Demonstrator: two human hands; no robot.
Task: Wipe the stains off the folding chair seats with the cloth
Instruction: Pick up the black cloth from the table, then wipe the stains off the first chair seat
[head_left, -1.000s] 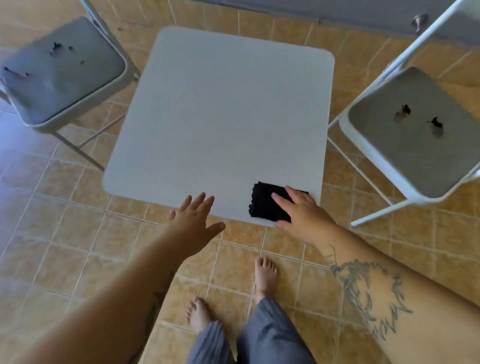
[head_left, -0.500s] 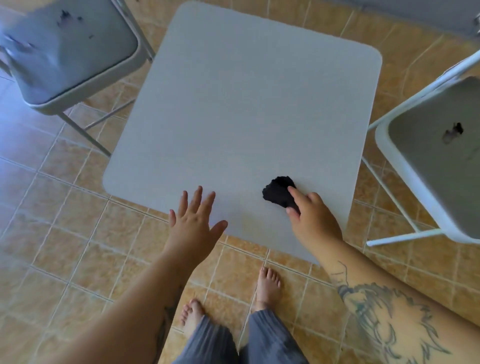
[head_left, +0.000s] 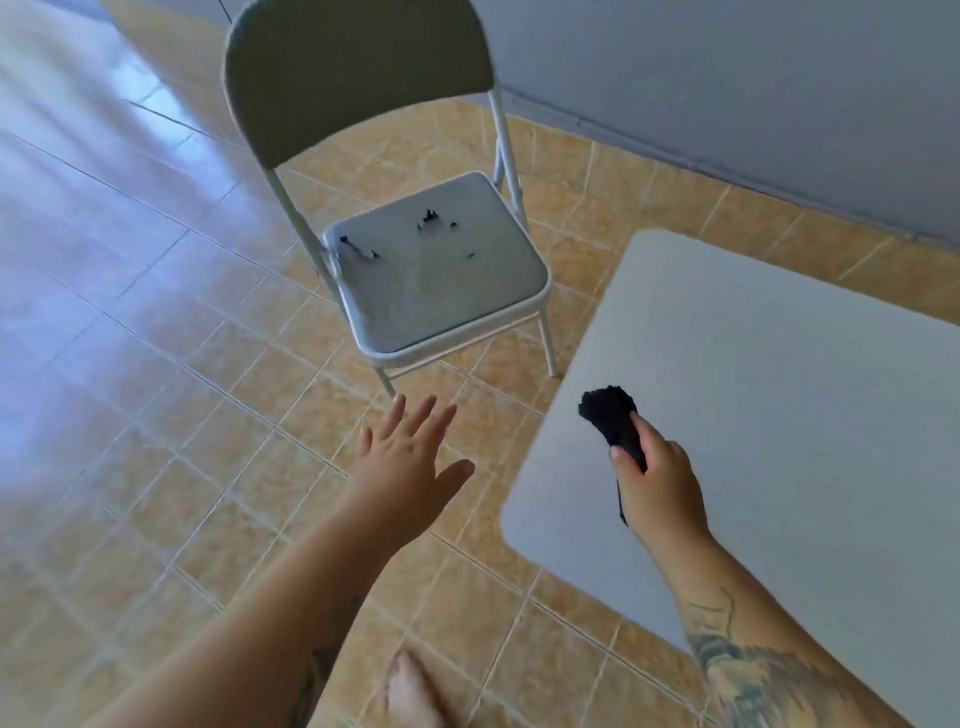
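- A white square table (head_left: 779, 415) with rounded corners stood at the right, its near corner reaching toward the lower middle of the view.
- The floor (head_left: 156, 415) was laid with tan, mottled tiles set in pale grout lines, and a broad glare of light washed out its left side.
- A plain grey wall (head_left: 727, 78) ran along the top right, meeting the tiles at a darker skirting strip.
- A bare foot (head_left: 410, 691) rested on the tiles at the bottom edge.
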